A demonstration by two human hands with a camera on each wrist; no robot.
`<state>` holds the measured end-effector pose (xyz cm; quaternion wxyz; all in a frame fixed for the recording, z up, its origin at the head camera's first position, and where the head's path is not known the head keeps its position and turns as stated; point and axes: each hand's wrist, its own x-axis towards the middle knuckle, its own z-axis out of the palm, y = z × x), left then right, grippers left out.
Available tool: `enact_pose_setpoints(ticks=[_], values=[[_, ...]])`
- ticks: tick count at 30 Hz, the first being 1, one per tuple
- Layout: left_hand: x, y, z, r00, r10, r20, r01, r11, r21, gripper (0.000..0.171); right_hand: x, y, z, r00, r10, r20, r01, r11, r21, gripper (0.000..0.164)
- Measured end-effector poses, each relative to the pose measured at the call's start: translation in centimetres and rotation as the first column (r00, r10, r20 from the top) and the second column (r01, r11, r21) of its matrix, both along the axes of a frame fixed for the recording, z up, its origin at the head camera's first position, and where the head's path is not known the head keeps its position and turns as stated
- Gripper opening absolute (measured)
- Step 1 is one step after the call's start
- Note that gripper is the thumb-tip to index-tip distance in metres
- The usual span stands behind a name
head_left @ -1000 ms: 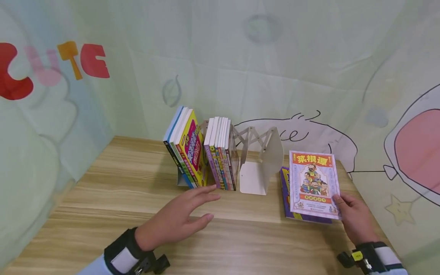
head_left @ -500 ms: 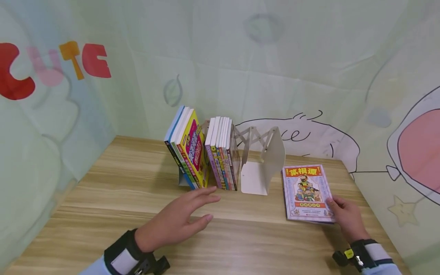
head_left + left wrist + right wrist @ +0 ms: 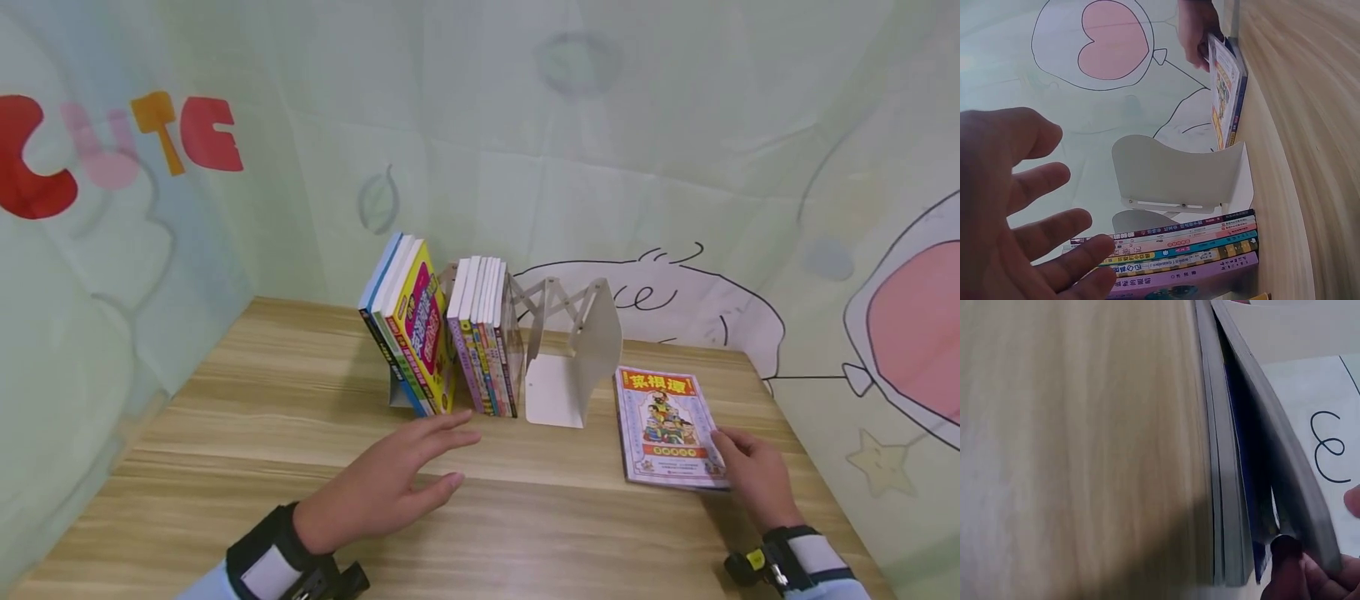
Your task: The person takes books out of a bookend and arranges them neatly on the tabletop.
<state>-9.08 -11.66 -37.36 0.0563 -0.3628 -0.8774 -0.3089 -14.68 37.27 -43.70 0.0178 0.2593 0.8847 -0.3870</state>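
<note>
My right hand [image 3: 759, 479] pinches the right edge of a children's book [image 3: 667, 425] with an orange title band and cartoon figures on its cover. That book lies over other books [image 3: 1225, 487], almost hidden from above. In the right wrist view its gripped edge is raised off them, with fingertips underneath. My left hand [image 3: 386, 475] is held over the table with fingers spread and nothing in it. Just beyond those fingers stands a row of thin books [image 3: 480, 333], spines facing me. Left of them a yellow book [image 3: 422, 325] leans with other large ones.
An expandable bookend rack [image 3: 596, 350] of pale metal holds the upright books; its rightmost section has no books. The wooden table [image 3: 300, 367] runs back to a printed cloth backdrop [image 3: 480, 150]. The right table edge is close to my right hand.
My right hand has lowered the children's book onto the purple book, shifting slightly left and covering it. The left hand has stayed in place.
</note>
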Motion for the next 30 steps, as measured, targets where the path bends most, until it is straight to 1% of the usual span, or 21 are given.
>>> enact_pose_setpoints(ticks=[3, 8, 13, 17, 21, 23, 25, 26, 28, 30], values=[[0.1, 0.0, 0.0, 1.0, 0.006, 0.014, -0.006, 1.0, -0.003, 0.045, 0.1, 0.1, 0.1, 1.0, 0.015, 0.01, -0.015, 0.999, 0.029, 0.077], [0.1, 0.1, 0.0, 1.0, 0.006, 0.031, -0.005, 1.0, -0.01, 0.046, 0.5, 0.3, 0.0, 0.998, 0.063, -0.008, -0.063, 0.995, 0.082, 0.073], [0.1, 0.2, -0.2, 1.0, 0.004, 0.031, -0.003, 1.0, -0.009, 0.045, 0.8, 0.4, 0.0, 0.996, 0.084, -0.017, -0.081, 0.989, 0.125, 0.073], [0.2, 0.2, -0.3, 1.0, 0.0, 0.021, 0.0, 1.0, -0.008, 0.045, 1.2, 0.2, 0.2, 0.995, 0.101, -0.025, -0.095, 0.979, 0.18, 0.066], [0.2, 0.4, -0.4, 1.0, -0.004, 0.013, 0.004, 1.0, -0.007, 0.046, 1.8, -0.6, 0.9, 0.992, 0.119, -0.051, -0.107, 0.975, 0.193, 0.061], [0.2, 0.5, -0.4, 1.0, -0.005, 0.015, 0.005, 1.0, -0.008, 0.047, 2.1, -1.4, 1.5, 0.984, 0.157, -0.083, -0.139, 0.972, 0.188, 0.059], [0.2, 0.6, -0.4, 1.0, -0.001, 0.025, 0.002, 1.0, -0.008, 0.049, 2.5, -2.4, 2.3, 0.966, 0.227, -0.125, -0.202, 0.961, 0.187, 0.059], [0.1, 0.7, -0.4, 1.0, -0.001, 0.029, 0.001, 1.0, -0.008, 0.05, 2.7, -2.9, 2.7, 0.952, 0.269, -0.149, -0.239, 0.952, 0.188, 0.059], [0.1, 0.8, -0.3, 0.999, 0.0, 0.041, 0.0, 1.0, -0.006, 0.051, 3.1, -4.1, 3.4, 0.909, 0.361, -0.209, -0.32, 0.925, 0.204, 0.055], [0.1, 1.0, -0.3, 0.999, 0.0, 0.054, 0.0, 1.0, -0.002, 0.051, 3.4, -5.1, 3.8, 0.849, 0.456, -0.268, -0.401, 0.885, 0.237, 0.047]])
